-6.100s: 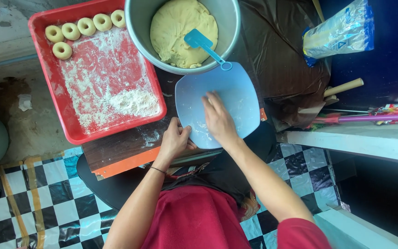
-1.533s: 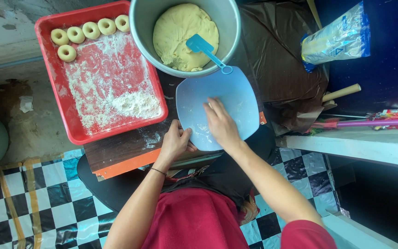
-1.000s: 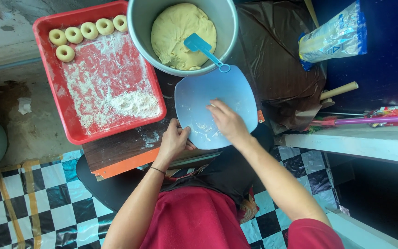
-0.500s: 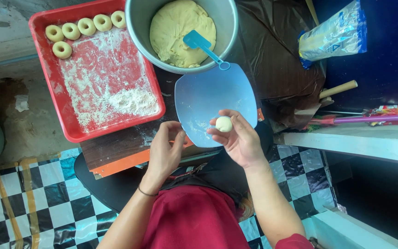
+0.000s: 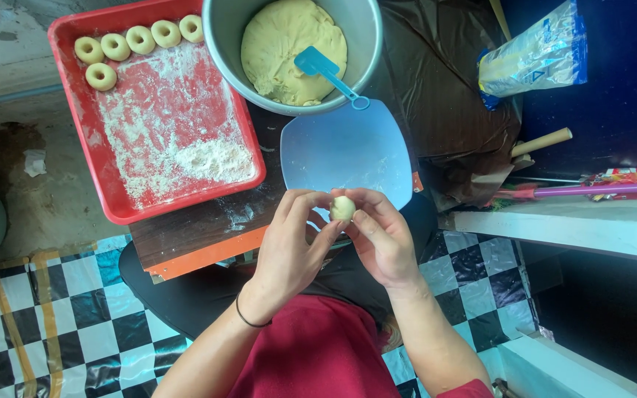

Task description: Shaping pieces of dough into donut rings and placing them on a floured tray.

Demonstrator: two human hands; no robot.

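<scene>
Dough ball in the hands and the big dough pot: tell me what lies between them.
In the head view, only the light blue plate lies between the dough ball and the grey pot.

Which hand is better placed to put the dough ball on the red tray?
Probably left: the left hand is on the side of the red tray, while the right hand shares the dough ball.

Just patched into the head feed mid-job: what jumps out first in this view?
Both hands meet at centre: the left hand and right hand pinch a small dough ball over the near edge of the light blue plate. Behind it stands a grey metal bowl of pale dough with a blue scraper. To the left, a floured red tray carries five dough rings along its far end.
</scene>
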